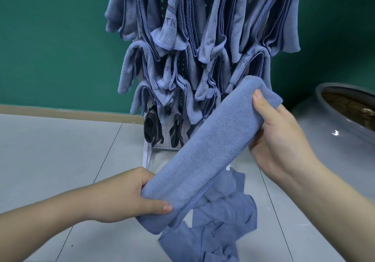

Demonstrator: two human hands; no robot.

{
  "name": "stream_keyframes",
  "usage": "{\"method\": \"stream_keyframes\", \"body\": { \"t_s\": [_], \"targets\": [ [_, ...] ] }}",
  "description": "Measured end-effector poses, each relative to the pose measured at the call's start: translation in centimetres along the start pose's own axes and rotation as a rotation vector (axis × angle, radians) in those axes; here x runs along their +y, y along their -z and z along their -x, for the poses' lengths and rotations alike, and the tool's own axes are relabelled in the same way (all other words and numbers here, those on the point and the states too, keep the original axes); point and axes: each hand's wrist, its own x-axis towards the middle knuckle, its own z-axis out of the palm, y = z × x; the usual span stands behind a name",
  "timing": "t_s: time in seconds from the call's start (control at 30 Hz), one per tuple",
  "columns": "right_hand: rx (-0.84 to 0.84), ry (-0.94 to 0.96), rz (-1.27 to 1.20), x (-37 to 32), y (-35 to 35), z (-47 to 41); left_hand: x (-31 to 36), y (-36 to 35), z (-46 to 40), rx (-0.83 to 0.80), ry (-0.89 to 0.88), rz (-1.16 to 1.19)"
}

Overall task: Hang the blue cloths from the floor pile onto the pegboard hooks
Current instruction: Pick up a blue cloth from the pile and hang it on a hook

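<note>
Well along, by the look of it. Pegboard (165, 134) nearly buried under hung blue cloths (182, 38), tier on tier from the top of the view down to near the floor; bare perforated panel showing only in slivers between them and at the foot. Exact count of hung cloths not possible, too overlapped, but clearly well over a dozen. Hooks themselves hidden under the fabric.

Still to do: one folded cloth (203, 150) in the air, stretched as a long band on a slant from near left to far right, in front of the board's lower part. Left hand (129, 197) gripping its near end, thumb on top and fingers curled underneath. Right hand (284, 138) pinching the far end, thumb pressed on the upper face, fingers wrapped behind. Not yet on any hook.

Below it, the floor pile (221, 221), crumpled on the grey floor tiles (60, 160) just near of the board's base: perhaps two or three cloths left, hard to separate.

Also two dark items (152, 128) hanging at the board's lowest row, one grey bowl-shaped planter (328, 107) at far right, green wall (50, 38) behind.
</note>
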Motion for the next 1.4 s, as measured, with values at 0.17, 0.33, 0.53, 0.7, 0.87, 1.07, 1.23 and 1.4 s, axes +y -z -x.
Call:
{"method": "stream_keyframes", "body": {
  "t_s": [0.17,0.33,0.53,0.7,0.87,1.07,1.23,1.4],
  "targets": [
    [-0.027,-0.049,0.005,0.8,-0.8,0.5,0.5,-0.1,-0.5,0.024,-0.152,0.069],
    [-0.062,-0.068,0.032,2.9,-1.8,1.0,1.8,-0.6,-1.1,0.211,-0.314,0.223],
    [-0.116,-0.031,0.074,3.4,-2.3,1.0,3.1,-0.5,-1.6,0.283,-0.316,0.416],
    [-0.181,-0.062,0.11,2.0,-1.6,-0.1,4.0,0.0,-0.7,0.285,-0.317,0.479],
    [-0.284,-0.329,0.02,1.1,-1.5,-0.4,4.5,0.8,0.3,0.259,-0.355,0.563],
    [-0.253,-0.354,0.047,0.9,-1.8,-0.4,4.8,1.6,0.9,0.217,-0.35,0.584],
    [-0.139,-0.311,0.011,0.1,-1.3,-1.6,5.0,2.6,1.0,0.218,-0.316,0.667],
    [-0.085,-0.328,0.002,0.2,-1.5,-2.2,6.4,4.0,2.1,0.173,-0.325,0.657]
  ]
}}
